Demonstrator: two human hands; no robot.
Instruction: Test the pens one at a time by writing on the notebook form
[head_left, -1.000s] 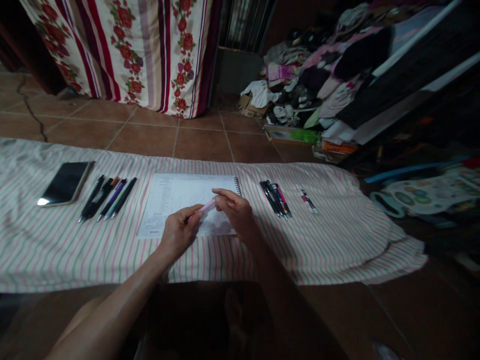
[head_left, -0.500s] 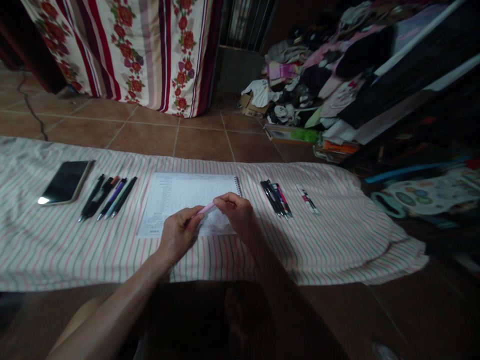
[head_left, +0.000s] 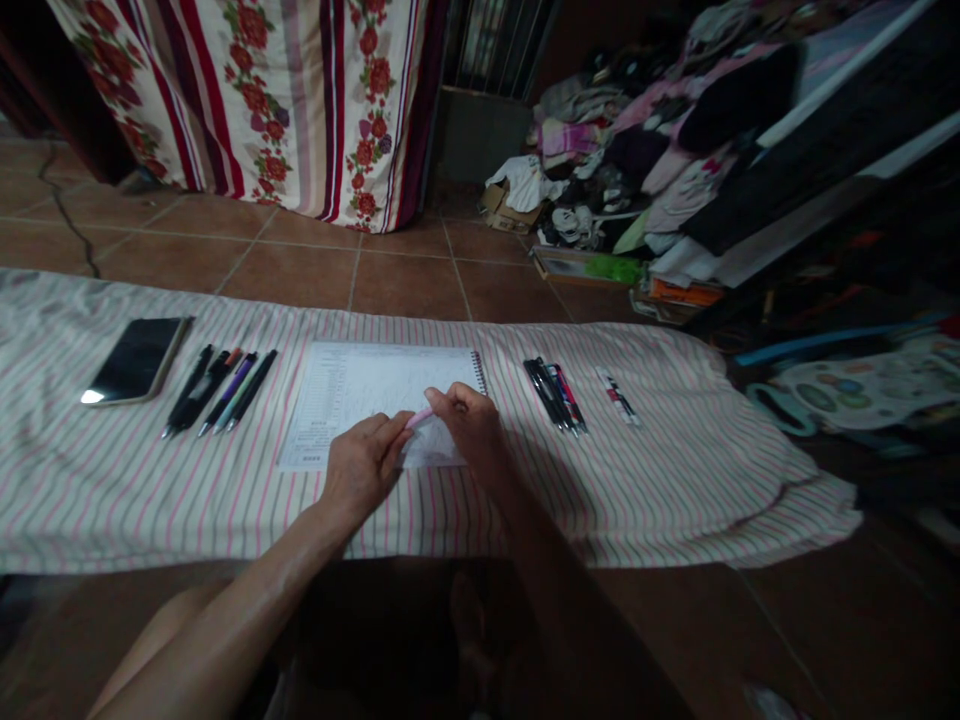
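Note:
A slim pink pen [head_left: 419, 417] is held between both hands, above a spiral notebook [head_left: 390, 375] with a printed and scribbled page. The left end of the pen is pinched in the closed fingers of my left hand [head_left: 364, 460]. My right hand [head_left: 474, 428] grips the other end, its thumb pointing up and its fingers curled. Most of the pen is hidden by the fingers. To the right of the notebook lie several black and coloured pens [head_left: 555, 395]. Farther right is a white pen with dark and red marks [head_left: 618, 397].
Left of the notebook lie several pens [head_left: 217, 390] and a dark-screened phone [head_left: 136, 360]. A striped cloth [head_left: 465, 515] covers the low surface. Beyond are a tiled floor [head_left: 315, 260], a flowered curtain [head_left: 292, 110] and a heap of clothes [head_left: 637, 150] at the right.
The fingers of both hands have shifted on the pink pen. My right thumb is now raised more, and the left fingers have stretched forward along the pen. The other things lie as before.

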